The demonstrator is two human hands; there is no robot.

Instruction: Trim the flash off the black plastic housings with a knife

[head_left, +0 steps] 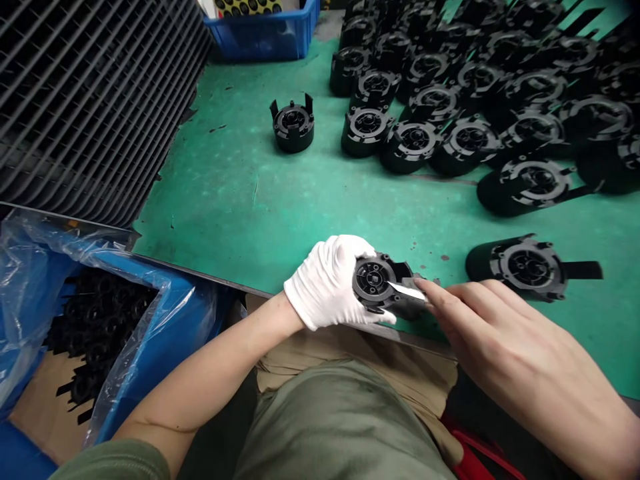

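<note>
My left hand [333,283], in a white glove, is closed round a round black plastic housing [373,277] near the table's front edge. Its ringed face is turned up toward me. My bare right hand [487,320] pinches a small knife, whose pale pointed blade [407,291] lies over the edge of that face. The knife's handle is mostly hidden by my fingers. Just beyond my right hand a larger black housing [533,267] with a flat tab lies on its side on the green table.
Many black housings [415,139] stand in rows at the back right, one short housing [293,127] apart from them. A blue bin [260,37] sits at the back. Stacked black trays [95,100] rise at left, above a plastic-lined blue crate [145,353] of black parts.
</note>
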